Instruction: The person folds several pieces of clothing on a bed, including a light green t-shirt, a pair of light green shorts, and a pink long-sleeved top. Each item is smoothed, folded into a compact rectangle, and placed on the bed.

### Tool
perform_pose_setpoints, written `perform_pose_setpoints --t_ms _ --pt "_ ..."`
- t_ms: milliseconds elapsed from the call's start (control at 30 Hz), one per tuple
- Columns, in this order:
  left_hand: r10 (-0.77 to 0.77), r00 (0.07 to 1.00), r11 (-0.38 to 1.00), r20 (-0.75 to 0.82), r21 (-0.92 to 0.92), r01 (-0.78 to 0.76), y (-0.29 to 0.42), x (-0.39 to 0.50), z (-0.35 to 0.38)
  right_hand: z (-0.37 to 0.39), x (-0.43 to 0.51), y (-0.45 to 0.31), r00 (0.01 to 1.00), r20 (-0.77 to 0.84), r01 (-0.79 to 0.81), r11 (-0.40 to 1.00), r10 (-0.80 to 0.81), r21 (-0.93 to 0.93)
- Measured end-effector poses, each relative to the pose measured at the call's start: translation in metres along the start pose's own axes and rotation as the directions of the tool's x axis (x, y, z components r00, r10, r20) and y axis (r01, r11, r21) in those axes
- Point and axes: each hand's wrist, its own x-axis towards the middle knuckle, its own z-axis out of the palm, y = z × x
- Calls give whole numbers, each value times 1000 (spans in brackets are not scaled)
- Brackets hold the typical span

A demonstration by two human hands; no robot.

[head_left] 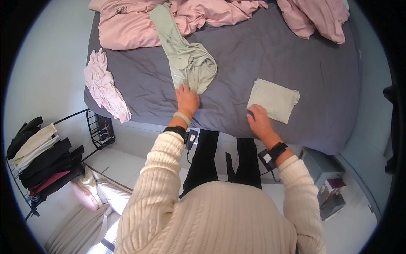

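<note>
Light green trousers (177, 50) lie loosely spread on the grey bed sheet (234, 63), one leg reaching up over a pink duvet (130, 28). My left hand (187, 99) rests on their near end; its fingertips touch the cloth, and whether they pinch it cannot be told. To the right, a pale green garment folded into a flat rectangle (272, 100) lies on the sheet. My right hand (259, 120) is at its lower left corner, fingers bent and thumb apart, with nothing seen held in it.
A crumpled light pink garment (106, 85) lies at the bed's left edge. More pink bedding (317, 19) is at the upper right. Clothes hang on a black rack (71, 116) at left. A grey cabinet (320, 165) stands below the bed's right corner, beside boxes (331, 193).
</note>
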Motion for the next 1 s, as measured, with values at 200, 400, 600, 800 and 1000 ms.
perform_pose_setpoints --t_ms 200,400,600,800,1000 --pt "243 966 819 -92 -514 -255 10 -54 -10 57 56 -70 730 423 -672 450 537 589" --pt "526 818 430 233 -903 -20 20 -109 -46 106 76 -85 690 385 -684 377 613 625" --pt "56 994 550 -90 -829 -106 -1 -73 -55 85 30 -140 939 32 -336 893 342 300" --pt "166 986 560 20 -825 -78 -7 -45 -66 41 -19 -194 999 -38 11 976 -2 218" --pt "138 989 560 53 -828 -34 3 -34 -101 -7 -63 -185 891 -345 -251 954 294 164"
